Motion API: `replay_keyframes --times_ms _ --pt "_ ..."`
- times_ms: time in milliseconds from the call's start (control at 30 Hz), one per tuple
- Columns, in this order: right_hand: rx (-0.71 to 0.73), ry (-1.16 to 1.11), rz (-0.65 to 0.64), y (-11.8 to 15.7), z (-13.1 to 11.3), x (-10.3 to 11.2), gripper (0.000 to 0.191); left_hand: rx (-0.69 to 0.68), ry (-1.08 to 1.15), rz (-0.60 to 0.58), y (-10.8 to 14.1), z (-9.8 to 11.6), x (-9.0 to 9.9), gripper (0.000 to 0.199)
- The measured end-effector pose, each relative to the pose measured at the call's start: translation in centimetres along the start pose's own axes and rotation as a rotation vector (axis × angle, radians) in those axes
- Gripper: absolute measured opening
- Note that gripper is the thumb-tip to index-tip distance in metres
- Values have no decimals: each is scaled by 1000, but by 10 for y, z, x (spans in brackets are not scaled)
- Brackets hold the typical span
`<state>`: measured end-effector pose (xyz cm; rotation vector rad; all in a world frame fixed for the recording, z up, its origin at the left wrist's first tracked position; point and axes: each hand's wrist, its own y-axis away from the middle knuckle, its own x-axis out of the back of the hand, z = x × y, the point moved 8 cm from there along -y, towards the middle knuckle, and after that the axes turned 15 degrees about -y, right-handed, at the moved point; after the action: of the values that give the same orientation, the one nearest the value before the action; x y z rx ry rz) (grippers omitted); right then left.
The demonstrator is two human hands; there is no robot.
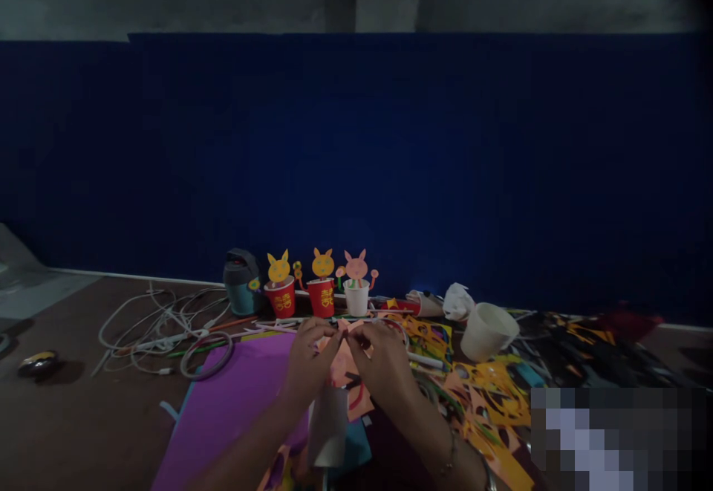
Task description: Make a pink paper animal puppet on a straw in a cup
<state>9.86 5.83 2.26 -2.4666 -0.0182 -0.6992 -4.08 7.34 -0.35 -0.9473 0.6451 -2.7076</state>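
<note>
My left hand [313, 357] and my right hand [380, 361] meet at the centre, fingertips close together. Both are closed on a small salmon-coloured paper piece [350, 324] between them. More salmon paper [344, 365] shows behind and below the fingers. Under my hands stands a white paper cup or roll [327, 428]; its exact shape is unclear. Just beyond are two red cups [280, 298] with yellow-orange animal faces and a white cup [356, 298] with a pink animal face [356, 267]. Purple sheets [239, 394] lie beside my left forearm.
A teal container [243, 287] and coiled white cables [145, 327] are at the left. Orange and yellow paper scraps [493, 387], a large white cup [487, 333] and crumpled white paper [458, 302] lie right. A blue partition [356, 149] rises behind the table.
</note>
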Motion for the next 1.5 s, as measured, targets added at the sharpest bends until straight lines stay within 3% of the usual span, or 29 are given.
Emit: replay_keyframes --times_ms 233,733,1500 --pt "-49 71 6 -1 3 0 18 -96 -126 3 5 8 -1 20" --pt "-125 -120 -42 -1 13 -3 23 -254 -274 102 14 25 5 13" --pt "-163 -104 -46 1 13 -6 21 -287 -296 103 21 26 2 14"
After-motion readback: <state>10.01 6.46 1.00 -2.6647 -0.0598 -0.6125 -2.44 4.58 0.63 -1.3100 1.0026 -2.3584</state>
